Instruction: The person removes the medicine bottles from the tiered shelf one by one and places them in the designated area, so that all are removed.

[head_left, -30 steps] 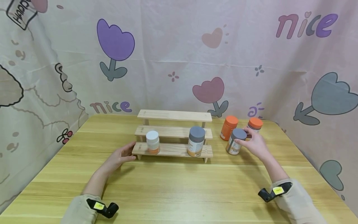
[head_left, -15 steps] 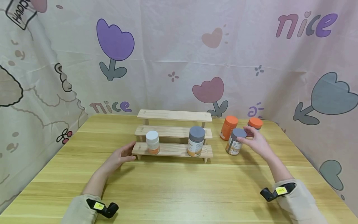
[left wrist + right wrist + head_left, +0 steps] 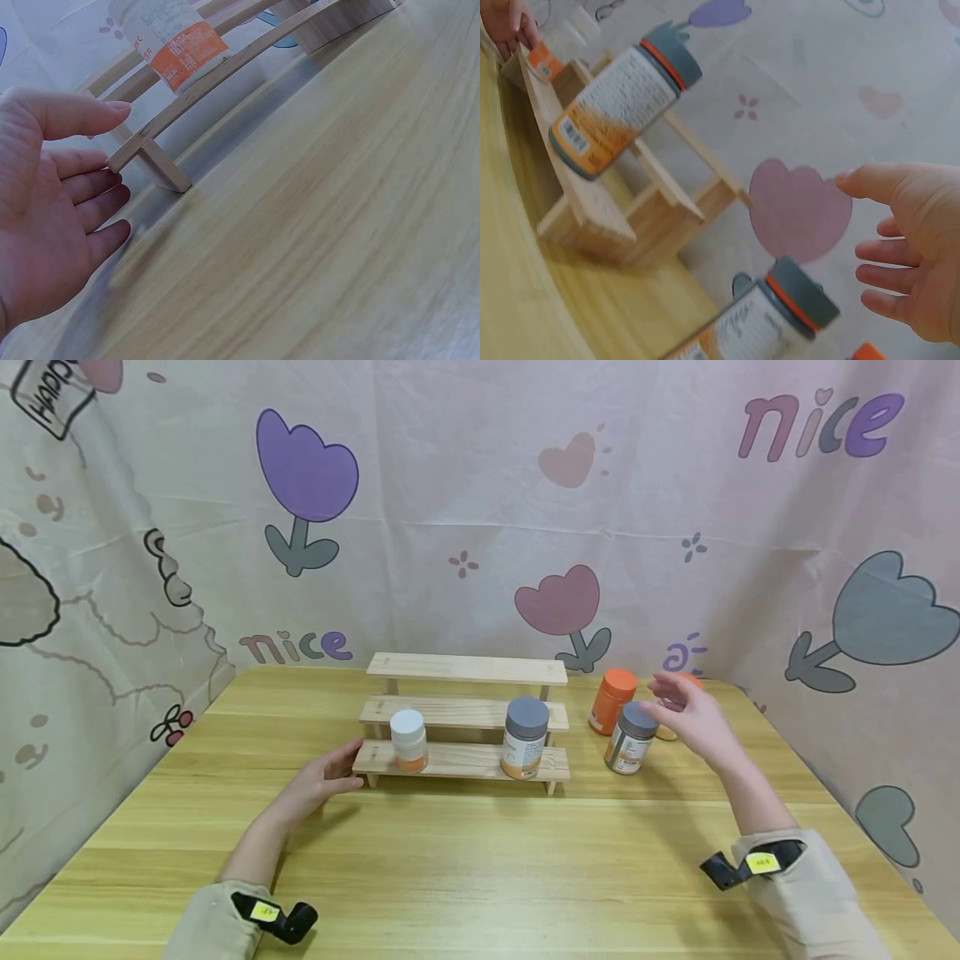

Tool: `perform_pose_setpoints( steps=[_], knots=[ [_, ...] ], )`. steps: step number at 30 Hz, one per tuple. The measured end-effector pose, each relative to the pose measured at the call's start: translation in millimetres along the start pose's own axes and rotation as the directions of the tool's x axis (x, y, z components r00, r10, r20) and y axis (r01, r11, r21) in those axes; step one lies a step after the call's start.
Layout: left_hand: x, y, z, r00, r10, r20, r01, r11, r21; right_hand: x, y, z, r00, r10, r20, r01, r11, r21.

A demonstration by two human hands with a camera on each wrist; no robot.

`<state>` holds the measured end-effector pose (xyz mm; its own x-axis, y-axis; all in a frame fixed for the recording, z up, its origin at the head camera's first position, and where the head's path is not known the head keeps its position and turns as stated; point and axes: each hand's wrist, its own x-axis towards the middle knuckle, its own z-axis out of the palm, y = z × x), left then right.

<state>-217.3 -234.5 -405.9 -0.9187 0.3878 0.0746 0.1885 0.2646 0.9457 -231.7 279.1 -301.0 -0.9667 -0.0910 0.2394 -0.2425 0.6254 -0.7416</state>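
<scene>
My left hand (image 3: pixel 318 783) rests with relaxed fingers at the left end of a three-tier wooden shelf (image 3: pixel 450 762), fingertips at the end of the lowest board. On that board stand a small white bottle (image 3: pixel 408 739) with an orange band and, further right, a grey-lidded bottle (image 3: pixel 524 739). A second grey-lidded bottle (image 3: pixel 630 739) stands upright on the table, right of the shelf. Over and behind its lid hovers my right hand (image 3: pixel 693 718), fingers loosely spread and holding nothing; the right wrist view shows it apart from this bottle (image 3: pixel 757 326).
An orange bottle (image 3: pixel 613 702) stands behind the second grey-lidded one. Another bottle with an orange lid (image 3: pixel 692 680) is mostly hidden by my right hand. A patterned cloth (image 3: pixel 450 485) hangs behind the table (image 3: pixel 465 877).
My right hand has let go of the second grey-lidded bottle and risen up and slightly right, covering more of the orange-lidded bottle. The left hand and the bottles keep their places.
</scene>
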Motion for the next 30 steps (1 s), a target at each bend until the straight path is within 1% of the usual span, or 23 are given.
perform_pose_setpoints(
  steps=[4,8,16,25,30],
  knots=[
    [-0.1,-0.2,-0.3,1.0,-0.003,0.0,0.003,1.0,0.001,2.7,-13.2,5.4,0.999,-0.029,0.028,0.028,0.999,0.038],
    [-0.2,0.3,-0.4,1.0,-0.003,0.003,0.003,1.0,-0.007,4.2,-24.1,14.2,0.995,-0.044,0.088,0.036,0.995,0.091],
    [0.6,1.5,-0.9,1.0,0.014,0.006,-0.014,1.0,-0.01,9.2,-42.2,39.8,0.98,-0.112,0.165,0.084,0.983,0.166],
    [0.8,0.7,0.3,1.0,-0.009,0.0,0.009,1.0,-0.015,12.1,-51.3,67.2,0.96,-0.15,0.237,0.095,0.969,0.228],
    [0.5,0.7,0.3,1.0,-0.003,0.0,0.003,1.0,-0.014,12.3,-55.2,79.4,0.959,-0.153,0.239,0.095,0.967,0.238]
  ],
)
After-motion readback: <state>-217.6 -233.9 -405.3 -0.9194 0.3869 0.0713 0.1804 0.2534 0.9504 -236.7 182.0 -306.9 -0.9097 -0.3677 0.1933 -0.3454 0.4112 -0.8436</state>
